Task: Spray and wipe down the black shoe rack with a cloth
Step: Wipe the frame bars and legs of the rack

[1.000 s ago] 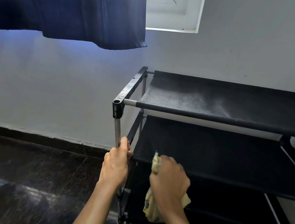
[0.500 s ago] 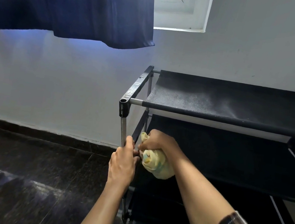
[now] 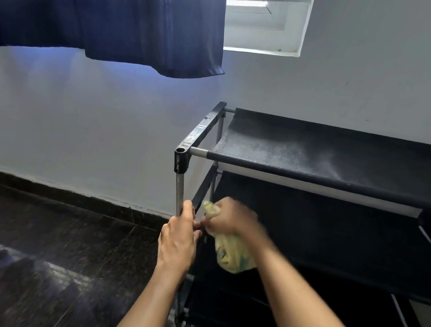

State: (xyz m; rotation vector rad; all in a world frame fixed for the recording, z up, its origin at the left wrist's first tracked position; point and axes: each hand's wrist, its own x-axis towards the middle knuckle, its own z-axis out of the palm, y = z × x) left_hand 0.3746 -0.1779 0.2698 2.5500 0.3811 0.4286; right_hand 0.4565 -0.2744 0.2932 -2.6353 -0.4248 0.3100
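Observation:
The black shoe rack (image 3: pixel 345 178) stands against the white wall, with fabric shelves on metal tubes; its top shelf shows a pale dusty or sprayed patch. My left hand (image 3: pixel 178 238) grips the rack's front left metal post just below the top corner joint. My right hand (image 3: pixel 231 218) holds a bunched yellow cloth (image 3: pixel 232 251) at the left end of the middle shelf, beside the side bar. The right hand is blurred with motion. No spray bottle is in view.
A dark blue garment (image 3: pixel 103 6) hangs overhead at upper left. A window (image 3: pixel 265 15) sits above the rack. The floor (image 3: pixel 30 248) is dark polished stone with a black skirting along the wall.
My right hand moved the cloth from the front edge of the middle shelf up and left to the rack's left side bar. My left hand kept its grip on the post.

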